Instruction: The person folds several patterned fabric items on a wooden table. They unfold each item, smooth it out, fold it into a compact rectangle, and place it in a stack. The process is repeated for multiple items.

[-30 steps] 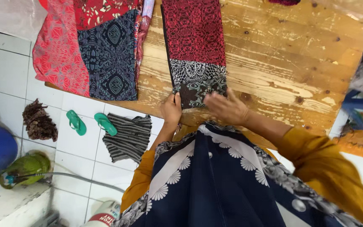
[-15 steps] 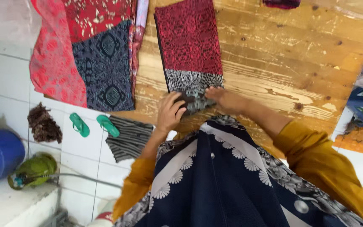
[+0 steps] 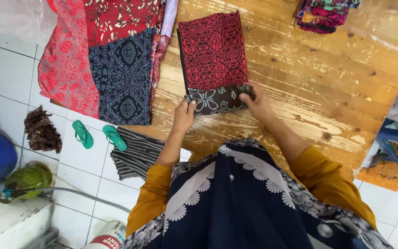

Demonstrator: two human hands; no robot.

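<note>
1. On the wooden table (image 3: 328,92), a red patterned cloth (image 3: 213,50) lies folded into a neat rectangle; only its dark near end looks unfinished.
2. Left hand (image 3: 184,115) pinches that end's left corner; right hand (image 3: 255,101) is closed on the right corner.
3. Half a second earlier both hands bunched together at the hem; now they are spread apart, drawing it flat.
4. More patterned fabric (image 3: 111,60) drapes over the table's left edge.

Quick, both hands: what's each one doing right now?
Left hand: closed, pinching the near edge of the folded red cloth.
Right hand: closed on the same edge.
</note>
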